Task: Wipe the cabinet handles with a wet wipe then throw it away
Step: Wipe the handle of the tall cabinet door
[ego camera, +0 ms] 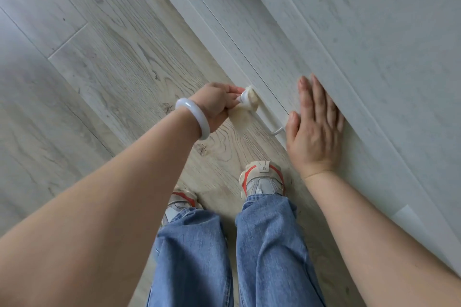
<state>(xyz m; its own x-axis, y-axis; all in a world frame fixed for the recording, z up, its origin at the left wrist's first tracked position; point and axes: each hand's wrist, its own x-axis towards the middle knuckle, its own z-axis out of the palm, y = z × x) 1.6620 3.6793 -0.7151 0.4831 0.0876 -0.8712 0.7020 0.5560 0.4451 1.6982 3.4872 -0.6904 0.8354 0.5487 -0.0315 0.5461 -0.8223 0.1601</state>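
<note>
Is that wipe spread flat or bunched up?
Bunched up: the wet wipe is wrapped around the cabinet handle, pinched by the left hand.

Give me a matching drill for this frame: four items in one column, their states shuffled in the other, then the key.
Items
1. left hand
2. right hand
3. wet wipe
4. bangle

States
A. flat on the cabinet door
B. wrapped around the handle's far end
C. pinching the wipe on the handle
D. around the left wrist

Pairs: 1-C, 2-A, 3-B, 4-D

The handle shows bare between the hands.
</note>
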